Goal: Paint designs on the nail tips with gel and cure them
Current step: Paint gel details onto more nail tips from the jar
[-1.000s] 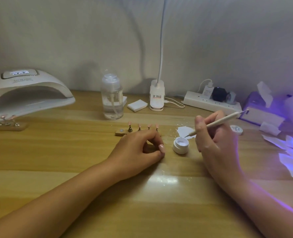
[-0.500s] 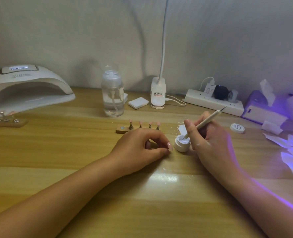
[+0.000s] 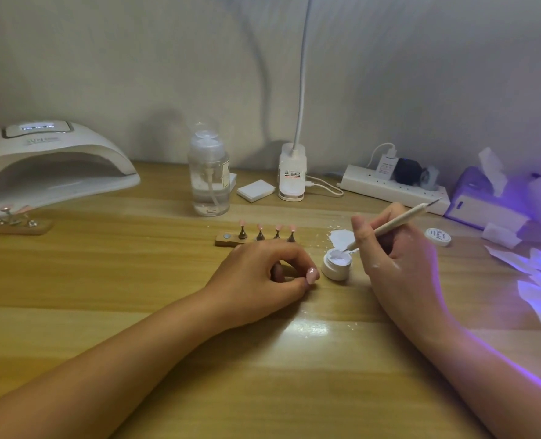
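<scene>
White gel jar holds the tip of the brush, pinched by right hand fingers; nail tips stand leftward beyond the empty left hand.

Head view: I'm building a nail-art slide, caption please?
Right hand dips a brush into an open gel pot while the left hand rests beside the nail-tip stand.

A home nail-art corner is suggested. A wooden desk is set against a plain pale wall. On it are seen a white curing lamp, a clear pump bottle, a clip-on desk lamp, a loaded power strip, and nail tips mounted on a small stand.
</scene>
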`<state>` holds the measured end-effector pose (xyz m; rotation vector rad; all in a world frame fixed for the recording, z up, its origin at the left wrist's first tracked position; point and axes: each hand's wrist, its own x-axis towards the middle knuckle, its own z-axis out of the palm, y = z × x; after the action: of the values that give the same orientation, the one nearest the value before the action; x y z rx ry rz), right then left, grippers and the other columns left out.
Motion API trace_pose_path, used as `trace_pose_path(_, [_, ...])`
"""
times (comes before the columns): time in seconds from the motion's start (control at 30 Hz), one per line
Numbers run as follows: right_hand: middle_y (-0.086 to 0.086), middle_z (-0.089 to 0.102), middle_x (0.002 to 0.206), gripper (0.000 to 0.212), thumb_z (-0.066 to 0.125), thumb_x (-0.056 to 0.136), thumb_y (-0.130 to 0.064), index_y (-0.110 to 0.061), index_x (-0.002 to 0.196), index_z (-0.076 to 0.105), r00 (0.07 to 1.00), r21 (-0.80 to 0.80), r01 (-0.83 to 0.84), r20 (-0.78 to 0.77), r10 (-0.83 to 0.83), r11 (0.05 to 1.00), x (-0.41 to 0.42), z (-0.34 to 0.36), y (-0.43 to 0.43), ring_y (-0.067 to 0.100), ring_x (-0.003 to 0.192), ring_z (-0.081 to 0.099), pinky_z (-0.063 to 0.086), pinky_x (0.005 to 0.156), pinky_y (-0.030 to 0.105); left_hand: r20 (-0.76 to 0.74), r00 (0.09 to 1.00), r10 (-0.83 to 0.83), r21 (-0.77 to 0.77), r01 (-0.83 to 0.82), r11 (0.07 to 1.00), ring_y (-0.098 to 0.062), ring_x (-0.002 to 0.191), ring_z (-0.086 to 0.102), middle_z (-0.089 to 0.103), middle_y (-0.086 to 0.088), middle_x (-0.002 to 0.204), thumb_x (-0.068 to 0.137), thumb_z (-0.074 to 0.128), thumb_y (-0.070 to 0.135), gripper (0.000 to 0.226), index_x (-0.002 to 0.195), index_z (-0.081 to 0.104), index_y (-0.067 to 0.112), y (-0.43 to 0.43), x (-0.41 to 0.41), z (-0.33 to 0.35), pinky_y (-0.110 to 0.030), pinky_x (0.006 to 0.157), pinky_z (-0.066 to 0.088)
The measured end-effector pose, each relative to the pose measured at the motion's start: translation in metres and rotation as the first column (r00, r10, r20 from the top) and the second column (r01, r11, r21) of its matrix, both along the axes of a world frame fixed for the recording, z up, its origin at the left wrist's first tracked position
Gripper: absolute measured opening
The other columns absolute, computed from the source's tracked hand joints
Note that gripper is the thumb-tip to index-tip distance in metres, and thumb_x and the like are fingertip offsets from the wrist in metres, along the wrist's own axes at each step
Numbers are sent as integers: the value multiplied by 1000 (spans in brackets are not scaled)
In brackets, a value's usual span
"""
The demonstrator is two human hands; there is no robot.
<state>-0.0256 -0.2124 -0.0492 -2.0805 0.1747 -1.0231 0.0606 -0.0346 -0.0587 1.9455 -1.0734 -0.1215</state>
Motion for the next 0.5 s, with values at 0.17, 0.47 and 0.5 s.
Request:
trace_pose_path(0.17, [-18, 57, 52, 28, 62, 98, -32, -22, 73, 52, 999, 16, -15, -50, 15, 1000, 0, 1, 2, 2, 49, 52, 37, 51, 13, -12, 1000, 2, -1, -2, 1000, -6, 62, 49, 62, 17, 82, 81, 74, 32, 1, 83, 74, 32, 2, -1, 1, -29, 68, 45])
trace_pose_path(0.47, [7, 72, 71, 16, 62, 99, -25, -21, 86, 53, 984, 313, -104, 171, 52, 944, -13, 30, 10, 17, 49, 61, 43, 41, 22, -16, 1000, -19, -14, 18, 1000, 0, 55, 50, 70, 21, 86, 83, 74, 21, 13, 83, 72, 34, 3, 0, 2, -20, 61, 38])
trace_pose_path(0.5, [5, 72, 70, 19, 65, 97, -24, -20, 84, 52, 985, 402, -118, 163, 56, 908, -15, 33, 11, 15, 49, 61, 42, 40, 20, -16, 1000, -22, -9, 22, 1000, 1, 54, 50, 70, 21, 85, 83, 74, 21, 13, 84, 71, 33, 3, 1, 2, -17, 60, 36])
